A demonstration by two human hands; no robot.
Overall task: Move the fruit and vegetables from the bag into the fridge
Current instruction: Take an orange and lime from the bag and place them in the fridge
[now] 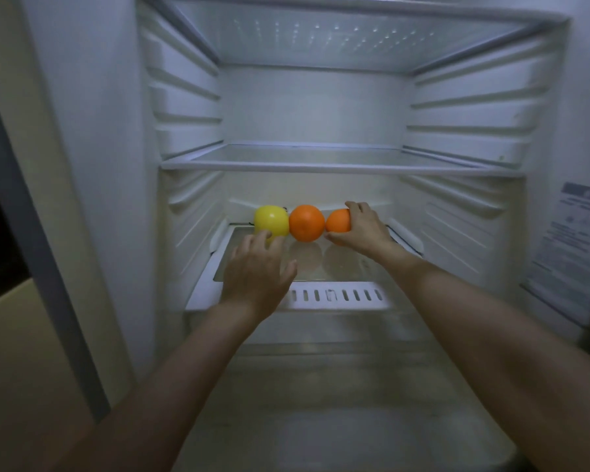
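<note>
Hands: right hand (365, 229) grips small orange (338, 225); left hand (258, 267) spread, perhaps touching yellow fruit (271, 221)

Inside the fridge (191, 107), the glass shelf (321, 270) is bare at the front. Along its back stand a yellow fruit (269, 221), a large orange (306, 222) and a small orange (338, 220), side by side and blocking the middle. The upper shelf (338, 158) caps the room overhead. Bare shelf remains right of the small orange.
</note>
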